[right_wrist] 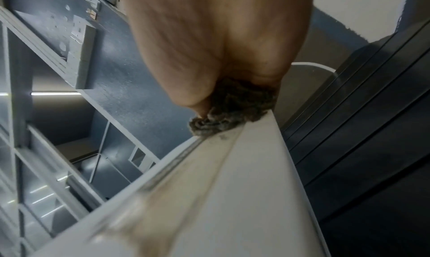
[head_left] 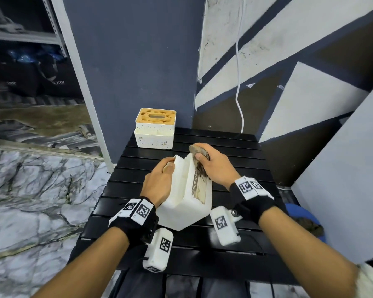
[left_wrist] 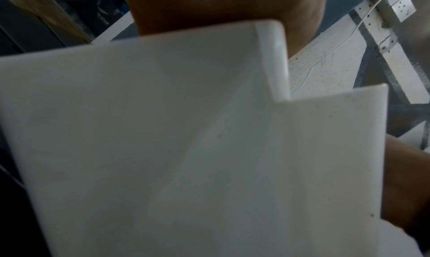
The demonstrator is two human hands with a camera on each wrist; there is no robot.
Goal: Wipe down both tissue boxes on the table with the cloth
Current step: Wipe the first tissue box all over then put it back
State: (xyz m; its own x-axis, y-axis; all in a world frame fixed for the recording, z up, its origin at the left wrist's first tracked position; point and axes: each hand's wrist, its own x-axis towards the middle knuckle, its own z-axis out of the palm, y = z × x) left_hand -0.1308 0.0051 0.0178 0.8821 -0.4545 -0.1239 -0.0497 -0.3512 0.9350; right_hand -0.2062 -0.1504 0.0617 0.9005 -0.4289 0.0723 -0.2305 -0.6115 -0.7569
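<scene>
A white tissue box (head_left: 186,194) (left_wrist: 186,141) (right_wrist: 221,196) printed "TISSUE HOLDER" lies tipped on its side in the middle of the black slatted table (head_left: 235,151). My left hand (head_left: 159,181) grips its far left edge and steadies it. My right hand (head_left: 215,164) holds a bunched dark grey cloth (head_left: 199,155) (right_wrist: 232,106) and presses it against the box's far upper edge. A second tissue box (head_left: 155,128), white and speckled with a wooden lid, stands upright at the table's far left corner, apart from both hands.
A dark blue wall panel rises right behind the table. A white cable (head_left: 238,82) hangs down the painted wall at the back right. A blue bucket (head_left: 306,220) sits beside the table on the right. Marble floor lies to the left.
</scene>
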